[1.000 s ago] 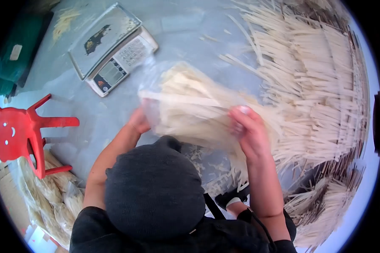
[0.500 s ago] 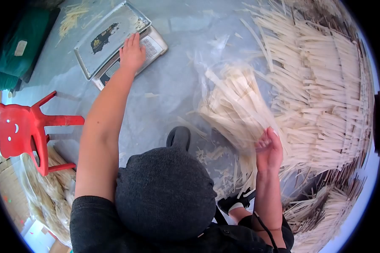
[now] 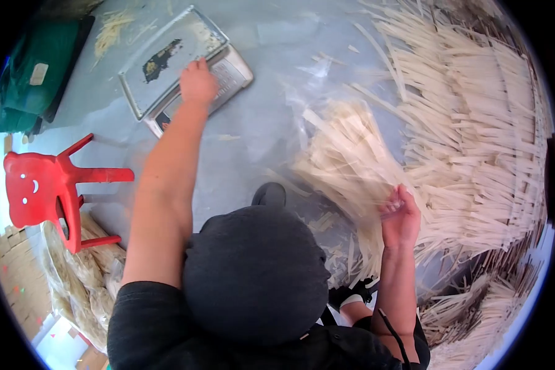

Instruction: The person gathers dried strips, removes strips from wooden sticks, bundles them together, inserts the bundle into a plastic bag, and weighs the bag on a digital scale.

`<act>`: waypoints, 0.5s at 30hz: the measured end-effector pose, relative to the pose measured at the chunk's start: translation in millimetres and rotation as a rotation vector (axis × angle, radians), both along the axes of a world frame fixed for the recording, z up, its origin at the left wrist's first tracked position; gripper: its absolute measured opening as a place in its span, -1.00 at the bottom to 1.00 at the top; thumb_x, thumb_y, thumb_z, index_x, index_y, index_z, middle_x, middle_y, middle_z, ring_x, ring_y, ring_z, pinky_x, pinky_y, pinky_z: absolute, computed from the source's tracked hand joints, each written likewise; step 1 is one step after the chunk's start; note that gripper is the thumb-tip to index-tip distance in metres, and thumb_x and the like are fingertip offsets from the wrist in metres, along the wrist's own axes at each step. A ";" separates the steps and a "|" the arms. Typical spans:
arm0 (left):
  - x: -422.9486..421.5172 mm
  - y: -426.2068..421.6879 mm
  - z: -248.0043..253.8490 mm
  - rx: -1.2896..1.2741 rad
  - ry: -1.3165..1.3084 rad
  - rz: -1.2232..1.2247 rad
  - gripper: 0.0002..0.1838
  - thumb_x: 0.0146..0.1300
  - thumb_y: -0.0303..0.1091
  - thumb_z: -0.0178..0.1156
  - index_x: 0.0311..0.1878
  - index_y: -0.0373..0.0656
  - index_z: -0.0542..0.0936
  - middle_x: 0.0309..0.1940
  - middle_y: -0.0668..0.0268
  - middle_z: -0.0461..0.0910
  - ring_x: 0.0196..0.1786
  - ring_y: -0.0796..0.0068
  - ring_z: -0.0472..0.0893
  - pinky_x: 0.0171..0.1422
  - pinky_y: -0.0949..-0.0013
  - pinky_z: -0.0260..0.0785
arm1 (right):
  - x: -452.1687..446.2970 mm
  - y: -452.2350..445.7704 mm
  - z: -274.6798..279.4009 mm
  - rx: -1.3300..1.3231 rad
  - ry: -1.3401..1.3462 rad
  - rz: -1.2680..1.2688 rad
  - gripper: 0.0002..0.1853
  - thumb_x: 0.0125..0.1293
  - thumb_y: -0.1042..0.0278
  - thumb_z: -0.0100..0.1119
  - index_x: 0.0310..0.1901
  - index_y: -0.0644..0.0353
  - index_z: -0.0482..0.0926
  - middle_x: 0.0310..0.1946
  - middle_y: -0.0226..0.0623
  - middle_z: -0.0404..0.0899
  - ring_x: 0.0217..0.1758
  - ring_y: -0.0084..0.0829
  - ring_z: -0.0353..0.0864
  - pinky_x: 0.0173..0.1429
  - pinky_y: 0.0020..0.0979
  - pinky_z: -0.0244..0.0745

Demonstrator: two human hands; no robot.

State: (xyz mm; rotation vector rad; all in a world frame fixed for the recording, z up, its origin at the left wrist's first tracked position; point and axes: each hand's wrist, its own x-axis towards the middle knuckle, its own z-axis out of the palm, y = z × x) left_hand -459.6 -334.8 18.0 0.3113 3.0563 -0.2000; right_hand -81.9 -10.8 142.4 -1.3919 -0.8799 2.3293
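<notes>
My left hand reaches out to a digital scale on the floor. Its fingers curl at the near edge of the metal tray, which has a dark worn patch; the thumb is hidden. My right hand is closed on the near end of a clear plastic bag. Pale, flat dried strips, like wide noodles, fill the bag, which lies slanted with its loose clear end pointing away from me.
A large heap of pale strips lies on sticks at the right. A red stool stands at the left, with filled bags below it. Green bundles sit at the upper left. Loose strips are scattered on the grey floor.
My left hand has drawn back slightly, its fingers now more bent at the tray edge. My right hand keeps its hold on the bag. The whole view has shifted a little.
</notes>
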 end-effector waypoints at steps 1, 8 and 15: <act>11.6 3.6 -1.3 0.067 0.036 0.009 -0.37 0.22 -0.26 0.06 0.38 -0.22 0.29 0.26 0.10 0.35 0.28 0.14 0.37 0.32 0.17 0.26 | -2.0 0.3 3.4 -0.006 0.011 0.006 -0.94 0.29 0.42 0.18 -0.23 0.12 0.53 -0.40 -0.51 0.54 -0.47 -0.67 0.39 -0.39 -0.56 0.25; 86.4 29.3 11.0 0.140 0.046 -0.104 -0.37 0.13 -0.37 0.12 0.31 -0.33 0.33 0.17 0.02 0.40 0.15 0.03 0.41 0.26 0.10 0.30 | 5.2 13.8 23.0 -0.008 0.058 0.007 -0.95 0.34 0.41 0.13 -0.21 0.15 0.52 -0.47 -0.51 0.47 -0.50 -0.64 0.36 -0.38 -0.54 0.26; 158.2 84.4 16.5 1.052 -0.059 -0.251 -0.50 0.39 -0.18 0.03 0.36 -0.07 0.34 0.35 0.06 0.25 0.40 0.00 0.22 0.47 0.05 0.06 | 9.8 17.8 93.9 0.130 0.312 0.150 -0.86 0.48 0.41 -0.08 -0.14 0.29 0.43 -0.44 -0.45 0.32 -0.42 -0.60 0.24 -0.32 -0.52 0.21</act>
